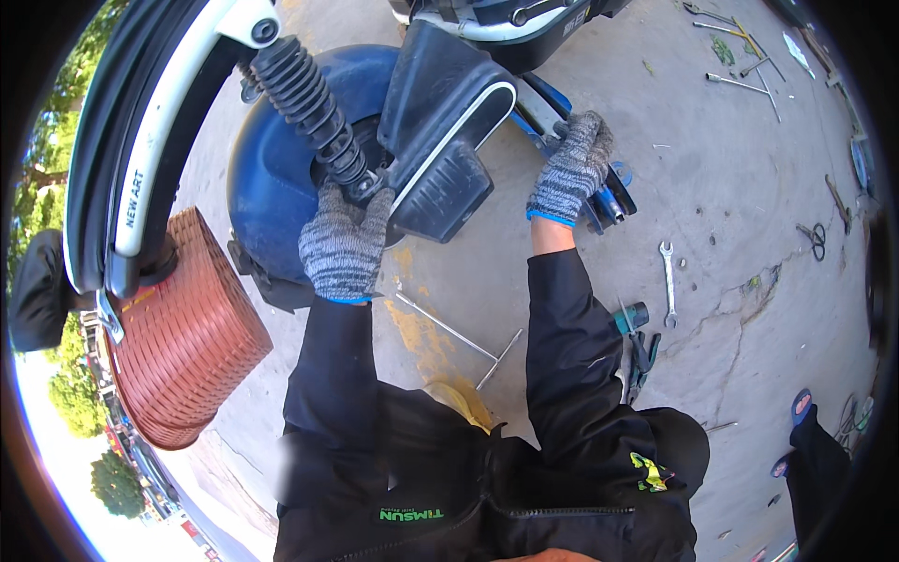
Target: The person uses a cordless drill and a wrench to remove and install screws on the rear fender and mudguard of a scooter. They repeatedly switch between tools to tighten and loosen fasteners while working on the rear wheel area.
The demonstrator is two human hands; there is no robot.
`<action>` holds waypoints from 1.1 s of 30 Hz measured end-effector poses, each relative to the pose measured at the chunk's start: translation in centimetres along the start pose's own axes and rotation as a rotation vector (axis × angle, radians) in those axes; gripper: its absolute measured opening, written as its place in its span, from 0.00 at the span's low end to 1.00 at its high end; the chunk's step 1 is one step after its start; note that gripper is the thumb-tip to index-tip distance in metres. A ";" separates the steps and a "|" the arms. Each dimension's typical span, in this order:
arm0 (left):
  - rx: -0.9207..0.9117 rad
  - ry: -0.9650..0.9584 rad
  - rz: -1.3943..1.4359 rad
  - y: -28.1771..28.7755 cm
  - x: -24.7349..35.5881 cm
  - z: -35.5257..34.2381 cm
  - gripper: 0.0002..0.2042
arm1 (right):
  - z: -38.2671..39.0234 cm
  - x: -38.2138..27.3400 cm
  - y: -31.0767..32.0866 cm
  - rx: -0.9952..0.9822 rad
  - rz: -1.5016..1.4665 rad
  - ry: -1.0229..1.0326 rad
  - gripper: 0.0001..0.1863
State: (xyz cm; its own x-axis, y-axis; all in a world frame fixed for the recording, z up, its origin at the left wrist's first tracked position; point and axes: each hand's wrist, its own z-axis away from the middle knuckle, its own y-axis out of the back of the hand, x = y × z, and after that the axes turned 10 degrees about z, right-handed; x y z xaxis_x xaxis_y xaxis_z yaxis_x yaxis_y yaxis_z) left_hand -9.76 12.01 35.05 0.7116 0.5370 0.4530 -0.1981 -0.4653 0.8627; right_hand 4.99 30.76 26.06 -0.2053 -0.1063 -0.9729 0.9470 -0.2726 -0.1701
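A scooter lies tipped over, its black coil-spring shock absorber (304,103) slanting down to the wheel area. My left hand (344,242), in a grey knitted glove, is closed around the shock absorber's lower end, next to a blue rounded fender (267,178). Beside it sits a black plastic cover (440,140) with a white line along its edge. My right hand (571,169), gloved the same way, is closed over a long blue-and-black part (613,199) right of the cover. Its fingers hide the gripped section, and the part's exact kind is unclear.
A reddish-brown woven basket (192,337) hangs at the left. On the concrete lie a T-handle wrench (449,328), a combination wrench (668,286), pliers (643,361), scissors (813,241) and several long-handled wrenches (740,84). Another person's leg (815,468) shows at the lower right.
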 end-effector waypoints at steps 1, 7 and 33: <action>-0.003 0.041 0.055 -0.1 -0.1 0.0 0.26 | -0.6 0.4 -0.6 0.032 -0.054 -0.025 0.21; -0.033 0.037 0.358 -0.5 0.9 -0.4 0.23 | -3.4 3.6 -9.9 -0.047 0.076 0.001 0.34; -0.101 0.166 0.379 -1.2 -1.5 -1.4 0.24 | -1.0 5.5 -6.9 -0.022 0.594 0.440 0.34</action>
State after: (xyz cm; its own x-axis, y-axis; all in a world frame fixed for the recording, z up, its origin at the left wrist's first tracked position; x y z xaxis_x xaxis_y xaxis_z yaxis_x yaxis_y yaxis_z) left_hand -11.56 12.75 33.67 0.4588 0.4510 0.7656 -0.4958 -0.5851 0.6418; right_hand -2.43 33.05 21.73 0.4572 0.1648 -0.8740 0.8733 -0.2689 0.4062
